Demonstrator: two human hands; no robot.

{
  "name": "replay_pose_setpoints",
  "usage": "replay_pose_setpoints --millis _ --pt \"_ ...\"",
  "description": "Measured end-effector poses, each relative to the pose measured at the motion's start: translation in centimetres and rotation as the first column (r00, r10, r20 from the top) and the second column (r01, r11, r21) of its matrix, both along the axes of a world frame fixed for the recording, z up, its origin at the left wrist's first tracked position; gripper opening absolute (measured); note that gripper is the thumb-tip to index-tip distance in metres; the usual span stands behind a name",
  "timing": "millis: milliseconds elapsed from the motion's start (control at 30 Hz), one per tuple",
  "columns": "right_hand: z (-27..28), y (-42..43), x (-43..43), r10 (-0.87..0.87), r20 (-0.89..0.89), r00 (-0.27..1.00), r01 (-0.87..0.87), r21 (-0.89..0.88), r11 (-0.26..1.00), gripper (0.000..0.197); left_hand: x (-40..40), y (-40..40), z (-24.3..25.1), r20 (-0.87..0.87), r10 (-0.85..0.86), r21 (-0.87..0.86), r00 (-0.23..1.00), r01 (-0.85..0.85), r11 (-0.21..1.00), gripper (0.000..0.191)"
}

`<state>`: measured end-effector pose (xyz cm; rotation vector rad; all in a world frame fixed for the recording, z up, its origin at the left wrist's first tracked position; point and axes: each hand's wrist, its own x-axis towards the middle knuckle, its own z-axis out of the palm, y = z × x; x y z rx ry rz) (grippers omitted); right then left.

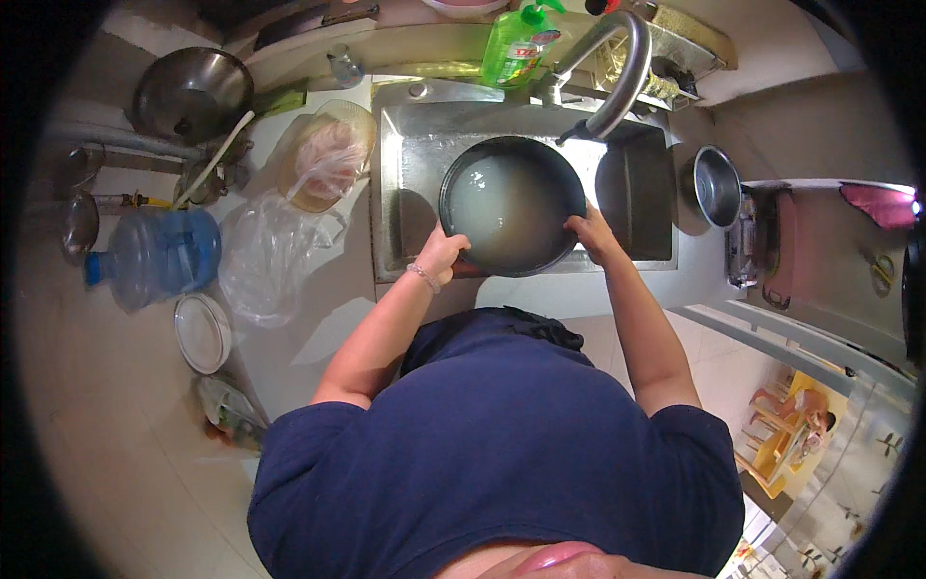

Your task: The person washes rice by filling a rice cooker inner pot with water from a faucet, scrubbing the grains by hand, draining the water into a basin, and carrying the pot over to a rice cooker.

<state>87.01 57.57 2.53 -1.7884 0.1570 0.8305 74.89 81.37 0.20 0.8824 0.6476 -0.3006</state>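
I hold a round dark pot [512, 206] by its rim with both hands, over the front part of a stainless steel sink [405, 145]. Cloudy whitish water fills it, with a browner patch towards the right; what lies under the water cannot be made out. My left hand [443, 252] grips the rim at the lower left, thumb on top, and a beaded bracelet circles that wrist. At the right side of the rim, my right hand [593, 233] grips with its thumb over the edge. The curved metal faucet [626, 65] arches above the sink behind the pot.
Left of the sink are a plastic-wrapped tray of pale food [329, 155], a clear plastic bag [264, 260], a blue water jug [163, 253] and a wok [192, 94]. Green soap [517, 51] stands behind; a steel bowl [716, 187] is at right. A person [803, 409] sits beyond.
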Motion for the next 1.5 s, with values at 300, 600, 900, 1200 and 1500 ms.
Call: replay_pose_setpoints --millis 300,600,900,1200,1500 --pt "0.2 0.2 0.5 0.022 0.047 0.999 -0.022 0.003 1.000 0.050 -0.2 -0.1 -4.4 0.076 -0.037 0.051 0.996 0.033 0.998 0.045" --pt "0.6 -5.2 -0.4 -0.053 0.077 0.996 0.055 -0.030 0.998 0.045 2.2 -3.2 -0.5 0.057 -0.245 0.041 0.968 0.243 0.969 0.059" --pt "1.9 -20.1 -0.3 -0.219 0.151 0.964 0.220 0.010 0.975 0.045 7.0 -15.2 5.6 -0.089 -0.556 0.066 0.826 0.562 0.824 0.047" --pt "7.7 -36.9 4.1 -0.277 0.303 0.912 0.299 -0.028 0.954 0.029 14.9 -31.4 4.0 0.099 -0.644 0.181 0.759 0.623 0.761 0.035" --pt "9.5 -47.5 8.5 -0.421 0.313 0.851 0.470 -0.097 0.877 0.025 22.1 -41.6 7.4 0.123 -0.745 0.138 0.656 0.732 0.667 0.023"
